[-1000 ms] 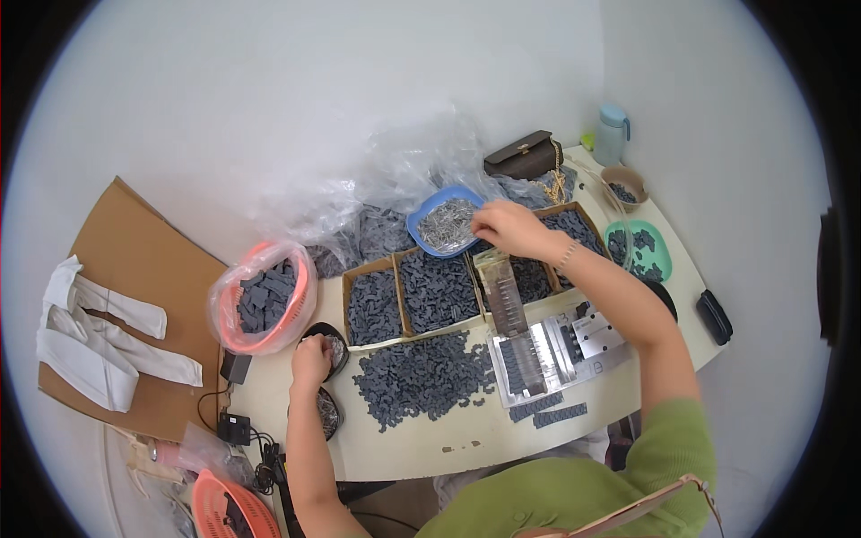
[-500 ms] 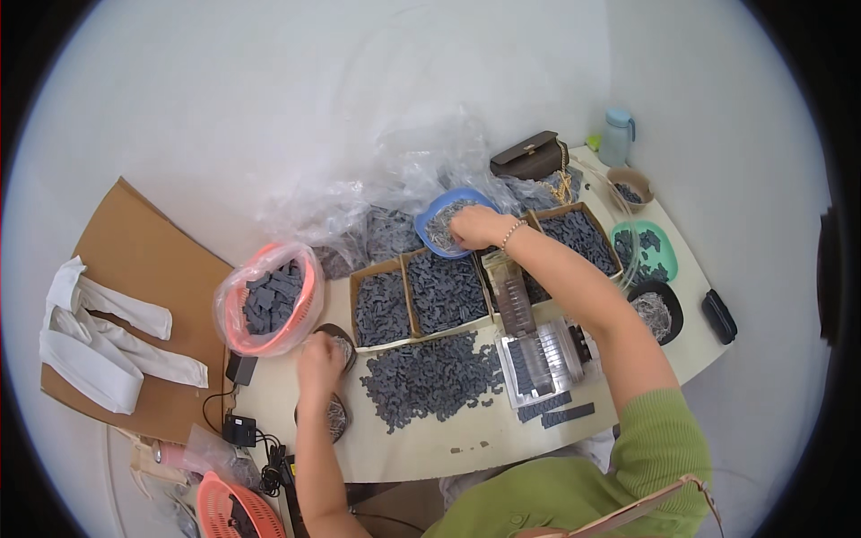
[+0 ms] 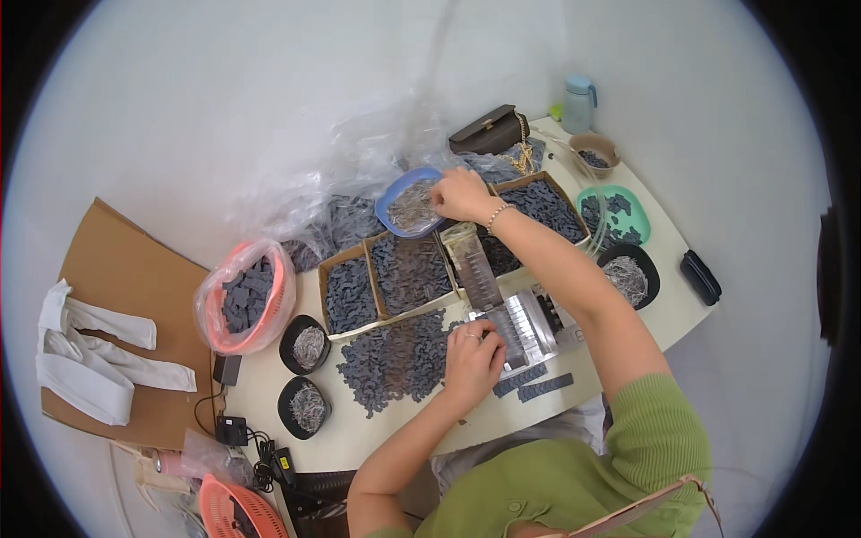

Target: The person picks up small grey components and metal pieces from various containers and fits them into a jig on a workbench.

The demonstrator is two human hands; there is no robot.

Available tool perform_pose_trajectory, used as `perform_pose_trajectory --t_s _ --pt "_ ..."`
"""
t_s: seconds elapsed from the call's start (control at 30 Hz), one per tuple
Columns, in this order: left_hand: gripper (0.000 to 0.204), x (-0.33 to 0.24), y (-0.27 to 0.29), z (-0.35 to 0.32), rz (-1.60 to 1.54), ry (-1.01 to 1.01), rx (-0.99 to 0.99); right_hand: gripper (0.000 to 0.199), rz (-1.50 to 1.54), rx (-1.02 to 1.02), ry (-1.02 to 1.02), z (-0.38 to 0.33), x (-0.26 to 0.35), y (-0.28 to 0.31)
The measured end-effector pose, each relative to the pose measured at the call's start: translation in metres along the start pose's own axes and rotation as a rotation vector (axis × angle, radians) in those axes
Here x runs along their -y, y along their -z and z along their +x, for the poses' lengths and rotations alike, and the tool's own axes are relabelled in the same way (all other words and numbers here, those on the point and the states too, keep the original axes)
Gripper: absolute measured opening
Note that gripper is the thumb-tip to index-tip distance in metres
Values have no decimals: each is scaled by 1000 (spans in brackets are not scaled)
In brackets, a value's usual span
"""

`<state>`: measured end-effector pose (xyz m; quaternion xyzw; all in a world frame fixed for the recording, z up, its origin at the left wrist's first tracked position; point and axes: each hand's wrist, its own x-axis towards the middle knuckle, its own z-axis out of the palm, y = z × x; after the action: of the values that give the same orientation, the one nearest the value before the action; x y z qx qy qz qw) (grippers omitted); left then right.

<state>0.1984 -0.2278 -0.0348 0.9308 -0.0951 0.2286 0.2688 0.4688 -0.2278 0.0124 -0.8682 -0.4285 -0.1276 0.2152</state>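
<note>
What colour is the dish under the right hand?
Blue dish, clearest in the head view; right hand reaches in.

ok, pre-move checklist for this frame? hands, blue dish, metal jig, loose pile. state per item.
1. Right hand at the blue dish of thin metal bits: ok, fingers reach over its rim.
2. Right hand actually pinching bits: cannot tell, fingertips too small to read.
3. Left hand on the metal jig: ok, it rests at the jig's near-left edge.
4. Loose pile of dark parts within reach: ok, it lies just left of the left hand.
5. Right forearm clear of the cardboard trays: ok, it passes above them; contact cannot be told.
6. Finished dark strips near table edge: ok, lying flat on the table.
</note>
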Motion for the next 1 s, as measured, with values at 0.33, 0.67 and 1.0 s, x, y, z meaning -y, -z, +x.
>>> perform_pose_trajectory --t_s 0.33,0.67,1.0 --pt "44 -8 5 -30 247 -104 132 14 585 257 185 -95 16 67" --pt "59 5 10 -16 172 52 127 13 38 118 417 -198 32 35" --pt "56 8 -2 -14 164 10 104 28 101 48 330 -218 24 55"
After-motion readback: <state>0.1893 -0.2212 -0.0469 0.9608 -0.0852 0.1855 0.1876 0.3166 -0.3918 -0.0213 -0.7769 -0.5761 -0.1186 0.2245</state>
